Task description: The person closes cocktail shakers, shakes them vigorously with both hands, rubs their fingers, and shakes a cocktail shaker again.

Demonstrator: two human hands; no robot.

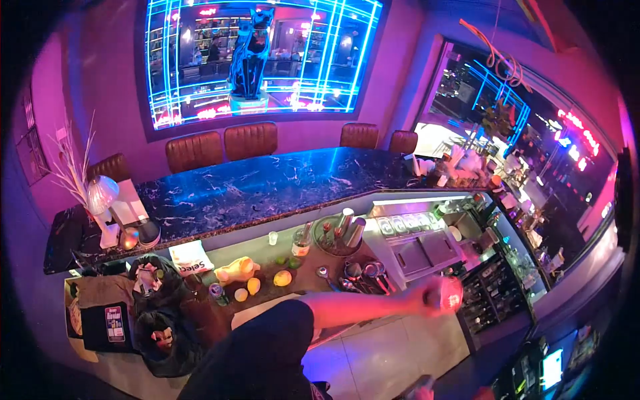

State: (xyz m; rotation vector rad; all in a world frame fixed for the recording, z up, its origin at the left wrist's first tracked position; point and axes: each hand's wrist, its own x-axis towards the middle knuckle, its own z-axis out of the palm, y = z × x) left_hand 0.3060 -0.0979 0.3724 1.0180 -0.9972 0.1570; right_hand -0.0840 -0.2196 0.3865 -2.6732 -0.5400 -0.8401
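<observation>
My left arm, in a dark short sleeve, stretches to the right across the work counter. At its end my left hand [432,297] is closed around a small rounded container [452,295], lit pink, with print on its face. The container is held above the floor, near the dark bottle rack [497,300]. What looks like part of my right hand [424,389] shows at the bottom edge, blurred, beside a dark object I cannot make out. Its fingers are too unclear to read.
Lemons [283,278], a bottle [301,241] and a round tray [333,240] with shakers stand on the work counter. Black bags [160,337] lie left. A steel sink unit [427,253] is at right. Behind runs a raised marble bar [267,187] with chairs.
</observation>
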